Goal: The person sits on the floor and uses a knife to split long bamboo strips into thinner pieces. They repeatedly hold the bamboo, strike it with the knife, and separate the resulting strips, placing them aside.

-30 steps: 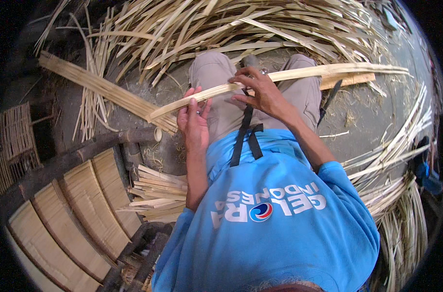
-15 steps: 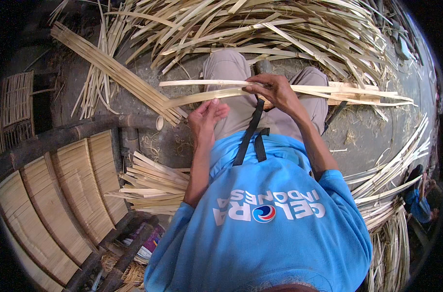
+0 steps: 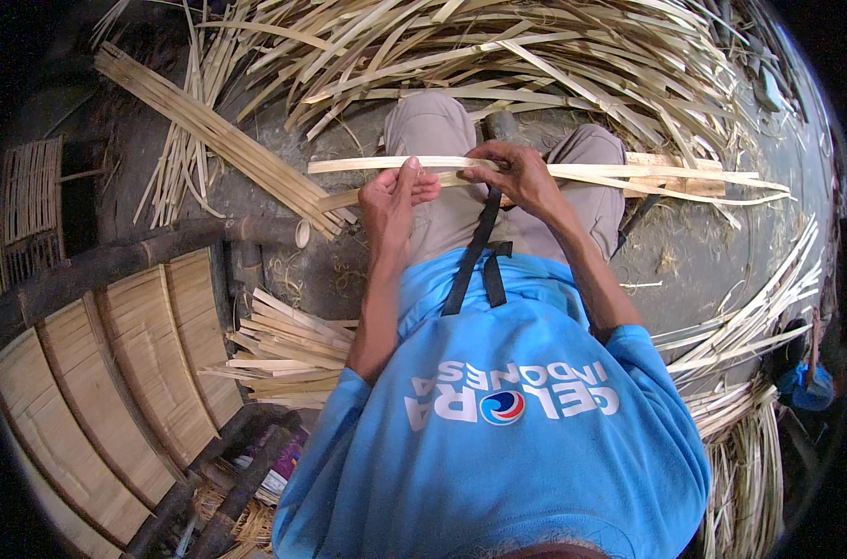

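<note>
Two long pale bamboo strips [image 3: 358, 164] lie crosswise over my knees. My right hand [image 3: 518, 177] pinches them above the lap, thumb and fingers closed; their far ends run out to the right. My left hand [image 3: 397, 197] is at the left part of the strips, its thumb against the upper one and its fingers bent below. The lower strip passes behind this hand and is partly hidden. Under the strips' right part a broader piece of bamboo [image 3: 677, 168] rests by my right knee. A black strap [image 3: 475, 247] hangs at my waist.
A large heap of bamboo strips [image 3: 535, 56] spreads across the floor ahead. A flat bundle of strips [image 3: 214, 135] lies at the left, above a bamboo-framed panel [image 3: 116, 359]. More strips lie beside my left elbow [image 3: 288, 349] and at the right [image 3: 745, 326]. A blue item [image 3: 805, 384] is at the far right.
My left hand has moved up from below the lower strip, and its thumb now meets the upper strip. The right hand stays nearly in place, still pinching. The blue item at the far right has shifted.
</note>
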The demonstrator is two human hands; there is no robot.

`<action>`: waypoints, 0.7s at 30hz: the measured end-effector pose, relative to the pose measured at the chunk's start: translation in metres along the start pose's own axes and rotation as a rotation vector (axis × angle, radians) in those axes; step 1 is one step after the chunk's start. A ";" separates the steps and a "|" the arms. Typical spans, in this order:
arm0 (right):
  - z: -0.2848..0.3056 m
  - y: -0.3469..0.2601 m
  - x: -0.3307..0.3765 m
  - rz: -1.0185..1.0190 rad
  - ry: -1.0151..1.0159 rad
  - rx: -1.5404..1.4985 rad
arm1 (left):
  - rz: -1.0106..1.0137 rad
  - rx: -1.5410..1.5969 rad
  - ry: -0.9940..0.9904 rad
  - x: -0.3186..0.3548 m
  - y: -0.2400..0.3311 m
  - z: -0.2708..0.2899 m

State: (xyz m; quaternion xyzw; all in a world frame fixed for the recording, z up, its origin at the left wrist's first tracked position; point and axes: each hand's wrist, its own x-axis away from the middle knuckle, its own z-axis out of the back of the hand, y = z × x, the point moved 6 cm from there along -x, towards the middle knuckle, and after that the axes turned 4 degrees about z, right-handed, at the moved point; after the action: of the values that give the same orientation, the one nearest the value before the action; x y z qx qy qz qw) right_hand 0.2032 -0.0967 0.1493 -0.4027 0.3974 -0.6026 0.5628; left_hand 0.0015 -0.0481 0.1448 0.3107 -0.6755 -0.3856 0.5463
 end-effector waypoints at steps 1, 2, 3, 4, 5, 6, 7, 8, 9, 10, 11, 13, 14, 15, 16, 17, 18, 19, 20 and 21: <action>0.001 -0.002 -0.001 0.015 0.011 0.021 | -0.022 -0.013 0.035 -0.001 -0.002 0.001; 0.002 -0.005 -0.001 0.029 0.022 0.042 | -0.044 -0.026 0.070 0.000 -0.004 0.000; 0.001 -0.005 -0.001 -0.027 0.006 0.035 | -0.066 -0.039 0.105 0.000 -0.007 -0.001; 0.002 -0.006 -0.001 -0.084 -0.009 0.031 | -0.092 -0.028 0.122 0.001 -0.008 -0.003; 0.002 -0.005 0.000 -0.140 -0.024 0.026 | -0.118 -0.017 0.140 0.002 -0.010 -0.004; 0.001 -0.002 -0.001 -0.098 -0.014 0.018 | -0.144 -0.005 0.157 0.004 -0.010 -0.005; -0.001 0.001 -0.002 -0.058 -0.003 0.011 | -0.156 -0.045 0.169 0.004 -0.011 -0.005; -0.001 0.003 -0.002 -0.018 0.008 0.005 | -0.167 -0.085 0.180 0.004 -0.011 -0.005; 0.000 0.008 0.000 -0.048 -0.002 0.002 | -0.179 -0.124 0.191 0.004 -0.011 -0.005; -0.001 0.007 -0.001 -0.074 -0.016 -0.002 | -0.205 -0.153 0.204 0.005 -0.013 -0.004; -0.001 0.004 -0.001 -0.100 -0.030 -0.006 | -0.231 -0.181 0.216 0.005 -0.016 -0.002; 0.003 -0.004 -0.003 -0.155 -0.017 0.013 | -0.285 -0.293 0.238 0.010 -0.014 -0.005; 0.004 -0.005 -0.003 -0.181 -0.009 0.021 | -0.313 -0.376 0.247 0.017 -0.008 -0.011; 0.004 -0.006 -0.004 -0.154 -0.019 0.019 | -0.341 -0.459 0.256 0.023 -0.005 -0.016; 0.005 -0.003 -0.006 -0.128 -0.025 0.020 | -0.426 -0.504 0.220 0.026 -0.003 -0.022; 0.005 -0.001 -0.007 -0.101 -0.032 0.020 | -0.512 -0.549 0.184 0.029 -0.003 -0.027; 0.005 0.002 -0.008 -0.026 -0.008 0.022 | -0.598 -0.593 0.148 0.034 -0.001 -0.033; 0.005 0.008 -0.009 0.043 0.022 0.026 | -0.625 -0.600 0.034 0.040 -0.001 -0.044; 0.005 0.006 -0.008 0.113 0.045 0.026 | -0.647 -0.609 -0.074 0.053 0.004 -0.054; 0.003 0.006 -0.007 0.126 0.027 0.065 | -0.669 -0.617 -0.182 0.066 0.008 -0.062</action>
State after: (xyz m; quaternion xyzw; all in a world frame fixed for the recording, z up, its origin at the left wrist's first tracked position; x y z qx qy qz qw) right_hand 0.2086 -0.0900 0.1446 -0.3501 0.4097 -0.5840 0.6070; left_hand 0.0480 -0.1109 0.1914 0.2994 -0.4372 -0.7493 0.3973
